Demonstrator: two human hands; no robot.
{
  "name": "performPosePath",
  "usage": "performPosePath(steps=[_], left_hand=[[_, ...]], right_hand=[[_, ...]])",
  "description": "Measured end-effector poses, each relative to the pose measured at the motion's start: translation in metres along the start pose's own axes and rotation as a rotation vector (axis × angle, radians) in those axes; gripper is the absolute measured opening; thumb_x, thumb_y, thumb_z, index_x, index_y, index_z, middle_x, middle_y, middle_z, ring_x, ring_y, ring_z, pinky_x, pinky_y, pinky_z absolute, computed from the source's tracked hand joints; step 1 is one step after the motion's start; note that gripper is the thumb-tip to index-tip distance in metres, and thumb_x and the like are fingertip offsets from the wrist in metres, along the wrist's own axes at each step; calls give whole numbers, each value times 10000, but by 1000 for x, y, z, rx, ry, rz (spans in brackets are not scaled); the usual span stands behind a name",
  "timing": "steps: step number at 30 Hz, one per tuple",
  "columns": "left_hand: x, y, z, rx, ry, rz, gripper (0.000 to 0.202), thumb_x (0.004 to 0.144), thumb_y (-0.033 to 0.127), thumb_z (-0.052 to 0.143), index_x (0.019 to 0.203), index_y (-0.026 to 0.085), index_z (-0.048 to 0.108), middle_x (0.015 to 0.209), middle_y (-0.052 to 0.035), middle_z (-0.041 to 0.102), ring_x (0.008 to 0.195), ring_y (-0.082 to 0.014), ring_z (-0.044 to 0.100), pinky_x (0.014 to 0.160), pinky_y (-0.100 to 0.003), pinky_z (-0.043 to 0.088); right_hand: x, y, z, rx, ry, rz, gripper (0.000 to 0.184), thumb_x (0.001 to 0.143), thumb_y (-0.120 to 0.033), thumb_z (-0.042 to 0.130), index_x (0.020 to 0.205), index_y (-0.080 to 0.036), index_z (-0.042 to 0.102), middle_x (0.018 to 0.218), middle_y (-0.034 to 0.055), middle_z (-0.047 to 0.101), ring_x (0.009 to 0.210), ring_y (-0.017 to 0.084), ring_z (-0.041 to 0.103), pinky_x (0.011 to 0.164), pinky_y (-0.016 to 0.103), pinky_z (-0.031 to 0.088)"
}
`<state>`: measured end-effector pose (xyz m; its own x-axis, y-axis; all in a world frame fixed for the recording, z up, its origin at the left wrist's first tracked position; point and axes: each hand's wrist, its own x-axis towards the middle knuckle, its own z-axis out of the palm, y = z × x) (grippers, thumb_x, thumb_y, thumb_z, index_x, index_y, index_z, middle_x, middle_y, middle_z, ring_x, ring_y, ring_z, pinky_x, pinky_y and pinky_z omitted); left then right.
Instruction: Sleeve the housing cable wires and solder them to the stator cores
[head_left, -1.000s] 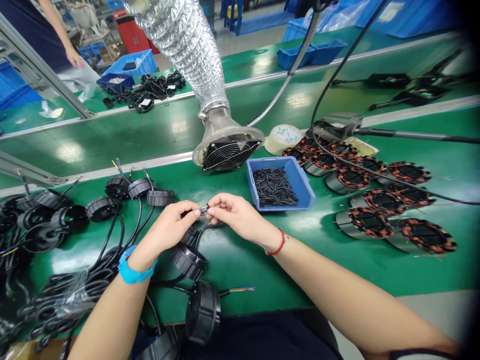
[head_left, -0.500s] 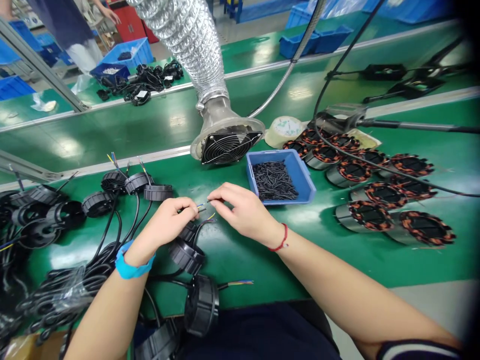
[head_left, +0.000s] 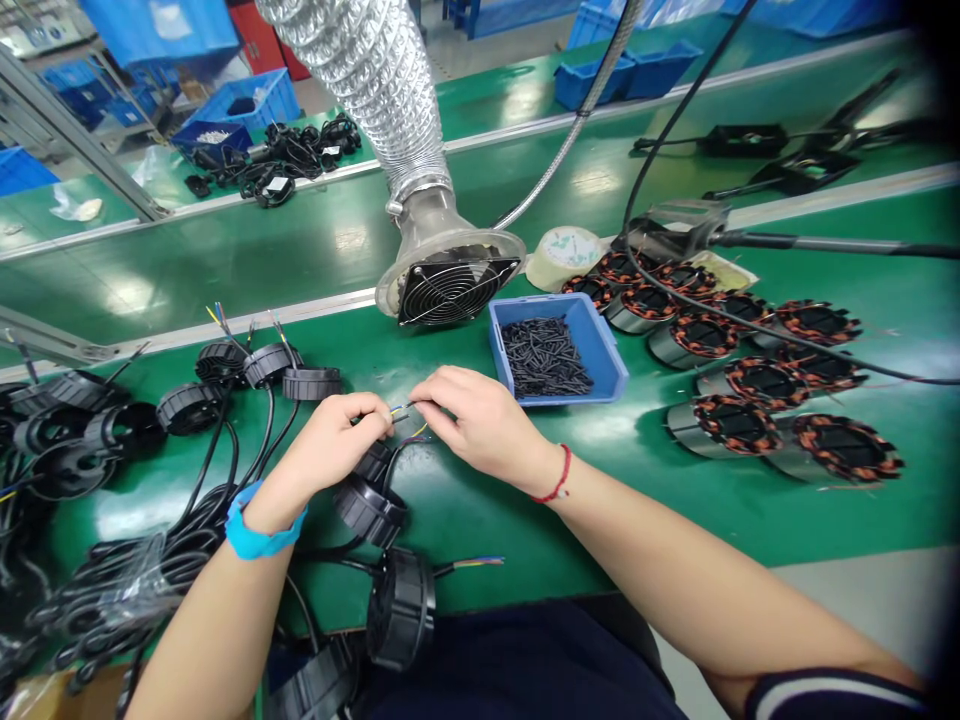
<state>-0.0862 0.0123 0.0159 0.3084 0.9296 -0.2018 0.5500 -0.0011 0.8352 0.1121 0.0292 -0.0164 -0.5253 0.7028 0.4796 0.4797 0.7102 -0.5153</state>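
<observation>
My left hand (head_left: 337,435), with a blue band at its wrist, pinches a few thin coloured wires (head_left: 400,411) between thumb and forefinger. From the right, my right hand (head_left: 480,420) is closed in a pinch at the tip of one wire; whatever small piece may be in its fingertips is hidden. Just below the hands lies a round black plastic cap (head_left: 371,510) with a cable, and yellow and other wire ends stick up beside it. Nearer to me, another black cap (head_left: 401,610) rests on its side, with stripped coloured wires (head_left: 480,562) to its right.
A blue bin (head_left: 609,370) of short black tubes (head_left: 546,355) stands right of the hands. Copper-wound stators (head_left: 739,425) fill the right side. A fan-fronted exhaust hood (head_left: 454,285) hangs ahead. More caps (head_left: 191,408) and coiled black cables (head_left: 142,580) lie left.
My right fingertips have come slightly closer to my left hand, along the wire. In the background the person has left view at upper left, where a blue crate now shows.
</observation>
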Motion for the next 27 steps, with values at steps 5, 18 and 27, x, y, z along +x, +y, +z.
performPosePath(steps=[5,18,27], left_hand=[[0,-4,1,-13,-4,8,215,822,238,491,654,169,606,676,16,632,699,-140,567,700,-241,425],[-1,-5,2,56,-19,66,281,900,316,501,724,149,644,737,5,594,717,-124,523,687,-243,377],[-1,-5,1,-12,-11,3,227,845,254,504,681,162,631,738,11,659,748,-136,578,737,-246,407]], right_hand=[[1,-4,-4,199,62,46,107,917,-150,529,887,-187,625,810,37,648,759,150,599,711,273,484],[5,-7,7,372,-111,246,136,869,-88,566,825,-171,665,793,17,681,743,131,609,691,246,462],[6,5,-8,447,-82,375,186,875,-137,528,936,-188,697,927,36,698,872,154,632,821,303,478]])
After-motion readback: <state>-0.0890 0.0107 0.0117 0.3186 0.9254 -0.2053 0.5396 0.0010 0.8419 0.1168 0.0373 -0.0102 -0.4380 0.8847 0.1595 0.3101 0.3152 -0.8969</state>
